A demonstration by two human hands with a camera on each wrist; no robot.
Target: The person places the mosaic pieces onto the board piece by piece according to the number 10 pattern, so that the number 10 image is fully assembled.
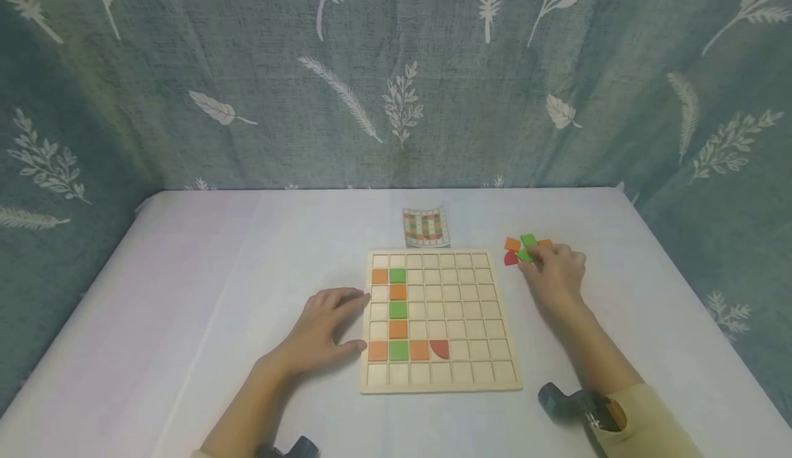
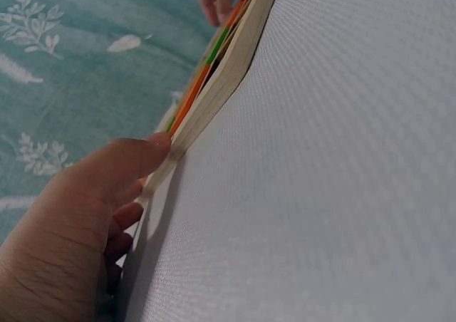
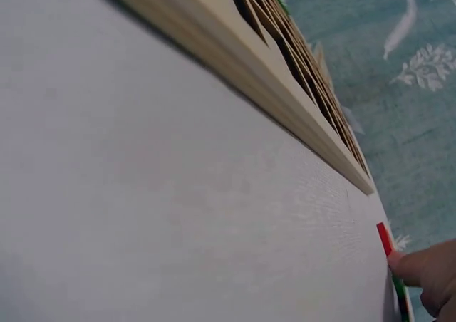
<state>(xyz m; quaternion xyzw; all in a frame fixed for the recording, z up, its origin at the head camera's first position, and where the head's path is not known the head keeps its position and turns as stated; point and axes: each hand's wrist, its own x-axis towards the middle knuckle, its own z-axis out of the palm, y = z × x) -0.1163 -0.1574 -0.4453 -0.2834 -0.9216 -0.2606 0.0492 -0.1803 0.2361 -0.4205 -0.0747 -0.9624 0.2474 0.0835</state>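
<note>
A wooden grid board (image 1: 442, 390) lies on the table with orange and green square tiles and a red quarter-round tile (image 1: 440, 349) in its cells. At its left edge, my left hand (image 1: 324, 327) touches the frame with thumb and fingertips; in the left wrist view the thumb (image 2: 142, 154) presses against the board's side. To the right of the board, my right hand (image 1: 557, 276) reaches into a small pile of loose tiles. It pinches a green tile (image 1: 524, 256) between thumb and index finger. Beside it lie an orange tile (image 1: 512, 243) and a red tile (image 1: 510, 258).
A printed pattern card (image 1: 427, 227), slightly curled, stands just behind the board. White cloth (image 1: 278, 238) covers the table. Teal leaf-patterned curtain (image 1: 396, 86) surrounds the back and sides. Both wrists carry small dark cameras.
</note>
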